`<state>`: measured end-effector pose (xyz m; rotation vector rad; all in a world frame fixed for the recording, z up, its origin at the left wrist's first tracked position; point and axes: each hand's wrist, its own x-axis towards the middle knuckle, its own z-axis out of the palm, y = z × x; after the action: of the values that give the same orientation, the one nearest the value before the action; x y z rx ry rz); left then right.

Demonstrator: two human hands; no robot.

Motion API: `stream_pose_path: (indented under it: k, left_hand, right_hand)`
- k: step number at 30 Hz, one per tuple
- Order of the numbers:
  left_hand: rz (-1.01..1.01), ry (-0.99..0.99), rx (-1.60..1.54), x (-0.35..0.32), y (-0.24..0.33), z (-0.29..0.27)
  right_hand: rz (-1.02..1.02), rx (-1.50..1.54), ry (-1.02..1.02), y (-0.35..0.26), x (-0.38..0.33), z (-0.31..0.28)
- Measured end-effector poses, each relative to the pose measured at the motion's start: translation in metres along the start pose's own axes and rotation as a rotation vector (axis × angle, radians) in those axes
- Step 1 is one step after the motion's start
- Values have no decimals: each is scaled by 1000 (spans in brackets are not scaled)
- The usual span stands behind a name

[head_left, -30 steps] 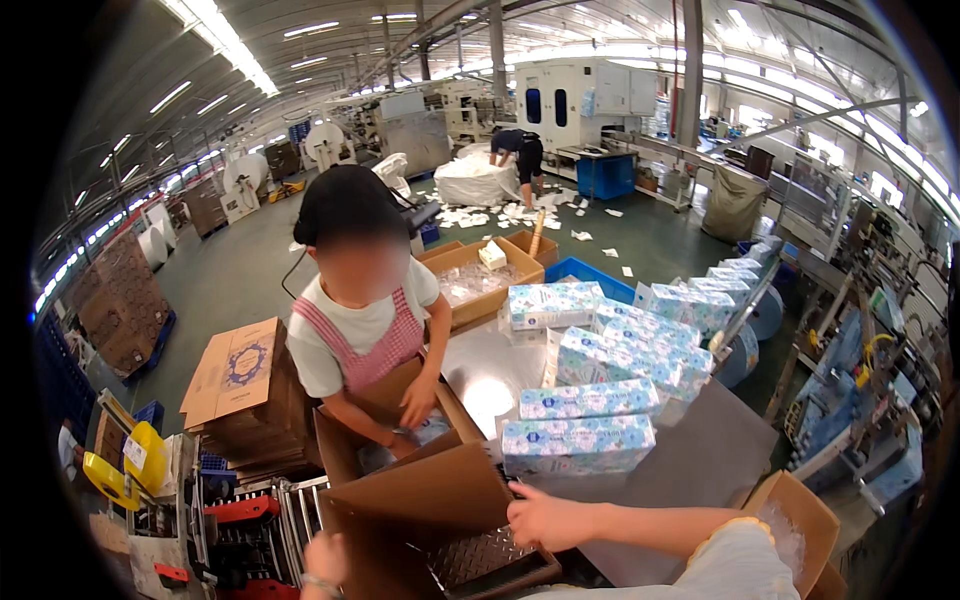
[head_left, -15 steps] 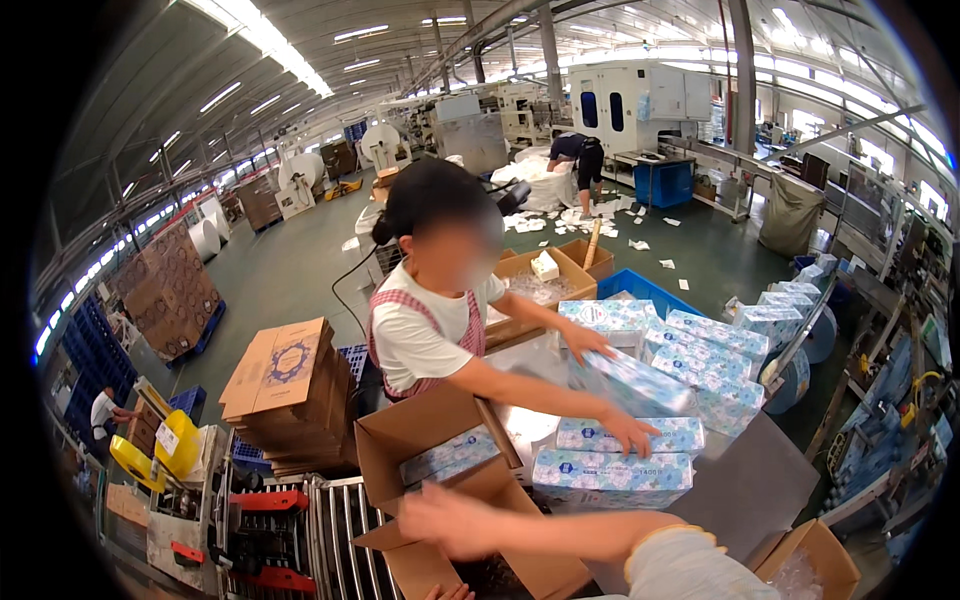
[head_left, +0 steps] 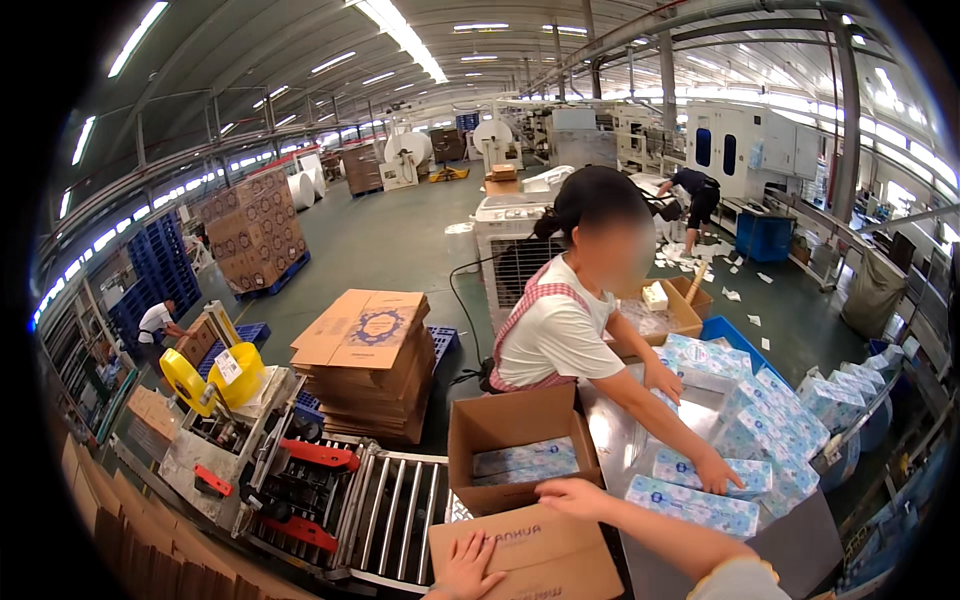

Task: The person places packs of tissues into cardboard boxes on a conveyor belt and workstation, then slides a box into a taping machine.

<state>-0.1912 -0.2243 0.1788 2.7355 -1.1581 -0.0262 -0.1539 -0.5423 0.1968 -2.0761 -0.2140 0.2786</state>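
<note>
Brown box (head_left: 545, 555) lies nearest, at the bottom of view, the left hand (head_left: 466, 568) spread flat on it. The right hand (head_left: 578, 498) is at its far edge; whether pinching, I cannot tell. Just beyond, an open carton (head_left: 512, 425) holds blue-patterned packs (head_left: 525, 460); rightward, a co-worker (head_left: 555, 340) reaches across a metal desk (head_left: 795, 550).

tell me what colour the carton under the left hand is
The cardboard carton is brown with dark print; best in the head view.
</note>
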Motion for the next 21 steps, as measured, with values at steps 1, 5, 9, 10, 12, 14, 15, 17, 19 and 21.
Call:
stream_pose_path:
  k: [1, 5, 9, 10, 12, 14, 15, 17, 19, 21]
  left_hand:
    - [-32, -42, -23, -7, -17, 2]
    - [-197, 137, -38, -95, -179, 38]
    - [-714, -73, -256, -139, -286, 27]
    - [-762, -82, -269, -148, -278, 23]
    - [-757, -12, -399, -125, -246, 19]
    - [-686, 43, -615, -90, -193, 18]
    - [-628, 47, -737, -68, -161, 18]
    - [-538, 33, -924, -34, -104, 18]
    - [-441, -9, -1043, -6, -53, 16]
    - [-389, -41, -1117, 13, -15, 18]
  right_hand:
    - [-113, 157, 422, 9, -7, 16]
    - [261, 148, 676, 93, -9, 109]
    - [1025, 528, 4, 192, -19, 183]
    - [746, 686, -29, 154, -25, 193]
    - [192, 995, -14, 77, -17, 200]
    - [61, 794, -186, -16, -8, 172]
    - [-63, 537, -68, -41, -3, 176]
    - [25, 241, 113, -91, -9, 177]
    - [265, 210, 90, -66, -2, 209]
    - [220, 145, 220, -11, 4, 241]
